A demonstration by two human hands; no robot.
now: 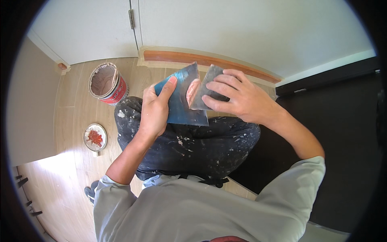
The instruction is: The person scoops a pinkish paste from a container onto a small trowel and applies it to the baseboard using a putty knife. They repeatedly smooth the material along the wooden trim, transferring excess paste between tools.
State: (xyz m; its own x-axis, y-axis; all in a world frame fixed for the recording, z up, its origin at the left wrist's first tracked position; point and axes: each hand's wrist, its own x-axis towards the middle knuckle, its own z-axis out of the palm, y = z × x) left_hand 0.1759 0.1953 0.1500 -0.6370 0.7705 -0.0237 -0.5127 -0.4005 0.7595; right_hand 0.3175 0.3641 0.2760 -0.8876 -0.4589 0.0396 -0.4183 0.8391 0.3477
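My left hand (159,103) is closed on a large flat blue-and-grey metal plate (182,111), thumb on its upper face, held above my paint-spattered dark trousers. My right hand (236,94) is closed round a smaller grey flat blade (209,78), fingers spread over it, its left edge meeting the plate. A small lump of pale pink paste (192,89) lies on the plate along that edge. An open tub (102,82) of pinkish paste with a red label stands on the floor at left. Below it lies a round white lid (101,143) with red-orange material on it.
A white wall (254,32) and door (80,28) are ahead, with a masking-taped orange skirting strip (177,56). A beige panel (34,109) rises at left. A large black panel (334,129) is at right. A dark shoe (90,189) lies on the wooden floor (66,177).
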